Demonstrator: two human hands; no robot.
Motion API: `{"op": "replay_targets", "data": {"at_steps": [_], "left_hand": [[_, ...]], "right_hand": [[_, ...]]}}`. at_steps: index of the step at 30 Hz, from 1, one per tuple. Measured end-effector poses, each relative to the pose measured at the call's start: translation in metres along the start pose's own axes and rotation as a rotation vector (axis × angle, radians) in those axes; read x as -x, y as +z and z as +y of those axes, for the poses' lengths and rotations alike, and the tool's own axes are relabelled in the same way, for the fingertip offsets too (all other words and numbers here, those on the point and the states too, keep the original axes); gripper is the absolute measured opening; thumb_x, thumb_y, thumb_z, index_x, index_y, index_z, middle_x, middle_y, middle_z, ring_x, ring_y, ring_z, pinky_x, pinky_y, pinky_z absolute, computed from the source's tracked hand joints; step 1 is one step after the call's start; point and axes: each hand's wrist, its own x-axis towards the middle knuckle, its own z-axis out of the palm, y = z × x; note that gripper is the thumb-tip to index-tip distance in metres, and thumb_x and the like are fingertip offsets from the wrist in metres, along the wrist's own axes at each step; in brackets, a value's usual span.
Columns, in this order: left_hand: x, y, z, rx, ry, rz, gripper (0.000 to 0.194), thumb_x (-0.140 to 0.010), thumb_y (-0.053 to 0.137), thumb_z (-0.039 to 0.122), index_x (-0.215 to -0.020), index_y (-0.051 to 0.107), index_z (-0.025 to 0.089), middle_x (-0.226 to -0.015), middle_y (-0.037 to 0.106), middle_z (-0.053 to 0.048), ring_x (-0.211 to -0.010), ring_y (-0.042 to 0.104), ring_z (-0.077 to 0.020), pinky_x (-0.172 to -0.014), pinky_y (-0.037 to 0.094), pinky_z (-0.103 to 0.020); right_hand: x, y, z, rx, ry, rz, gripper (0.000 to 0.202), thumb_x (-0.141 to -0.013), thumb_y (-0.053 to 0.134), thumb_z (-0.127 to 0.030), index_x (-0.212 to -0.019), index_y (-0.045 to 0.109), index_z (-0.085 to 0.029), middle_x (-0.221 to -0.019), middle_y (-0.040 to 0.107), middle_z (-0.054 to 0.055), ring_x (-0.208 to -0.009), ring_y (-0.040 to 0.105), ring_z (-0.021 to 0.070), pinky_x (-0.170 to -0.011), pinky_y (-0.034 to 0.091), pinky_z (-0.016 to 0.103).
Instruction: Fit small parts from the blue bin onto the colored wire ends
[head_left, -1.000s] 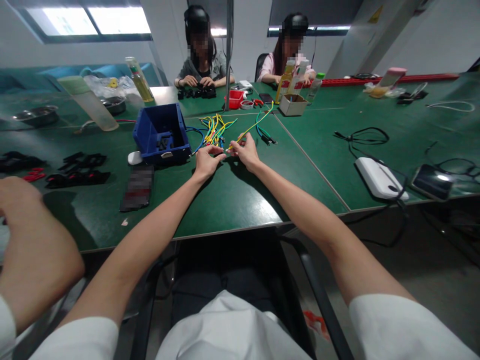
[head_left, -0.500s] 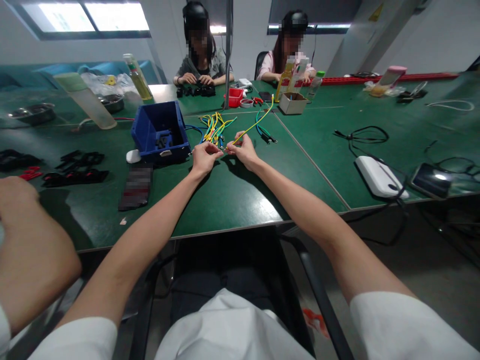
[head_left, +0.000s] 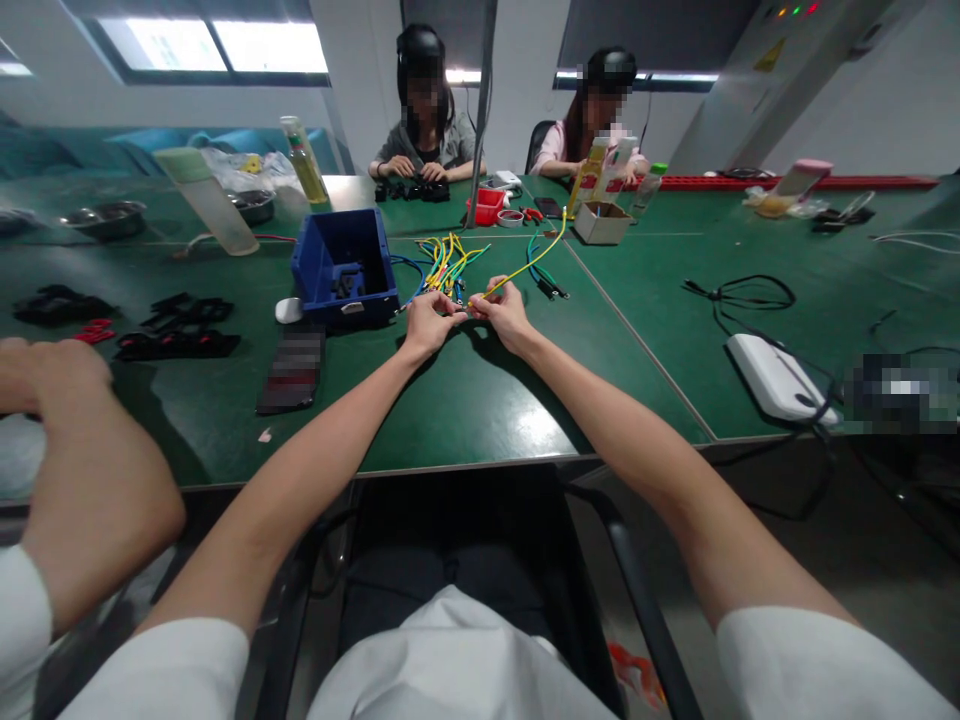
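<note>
In the head view, the yellow wire is a little above the middle of the frame, with one end by the fingers and the rest slanting to the upper right. The right hand pinches it near its low end. The left hand is just beside it, thumb and finger close together at the wire end, but I cannot tell if they grip something small. Both hands are over the green bench. The step in hand looks like small finger work at the wire's tip. I think the next move calls for a firm right pinch, so the wire does not turn, and gentle left fingers. Just above the hands is a pile of wires, yellow, green and blue. More green wires with dark ends lie to the right of it. To the left of the pile is a blue bin with black bits inside and a small pale tag on its front; any words on it are too small to read. Near the top, a tall yellow bottle has a reddish label, too blurry to read. The yellow sign at the upper right is blurry too. I can read no brand anywhere.
</note>
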Motion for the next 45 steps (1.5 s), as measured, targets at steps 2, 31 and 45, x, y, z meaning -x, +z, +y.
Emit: {"op": "replay_targets", "data": {"at_steps": [2, 31, 45], "left_hand": [[0.000, -0.001, 0.002, -0.008, 0.000, -0.001, 0.024, -0.062, 0.081, 0.023, -0.061, 0.057, 0.018, -0.076, 0.073, -0.005, -0.080, 0.071, -0.0238, -0.079, 0.054, -0.037], [0.000, 0.002, 0.002, 0.217, -0.065, -0.036, 0.045, -0.056, 0.088, 0.038, -0.059, 0.048, 0.019, -0.079, 0.074, -0.008, -0.087, 0.072, -0.0263, -0.081, 0.055, -0.039], [0.002, 0.008, 0.000, 0.274, -0.041, -0.042, 0.041, -0.061, 0.084, 0.032, -0.058, 0.045, 0.019, -0.074, 0.071, -0.005, -0.091, 0.072, -0.0261, -0.086, 0.055, -0.040]], "right_hand": [[0.000, 0.000, 0.000, 0.003, -0.006, -0.003, 0.055, -0.058, 0.081, -0.033, -0.090, 0.037, -0.026, -0.067, 0.063, -0.008, -0.060, 0.062, 0.0117, -0.057, 0.048, 0.023], [0.005, 0.001, -0.009, 0.087, 0.005, -0.027, 0.052, -0.057, 0.083, -0.034, -0.089, 0.044, -0.024, -0.070, 0.063, -0.007, -0.063, 0.060, 0.0116, -0.059, 0.045, 0.024], [0.004, 0.001, -0.009, 0.059, 0.009, -0.063, 0.052, -0.054, 0.085, -0.036, -0.083, 0.045, -0.022, -0.073, 0.067, -0.003, -0.066, 0.060, 0.0118, -0.059, 0.044, 0.023]]}}
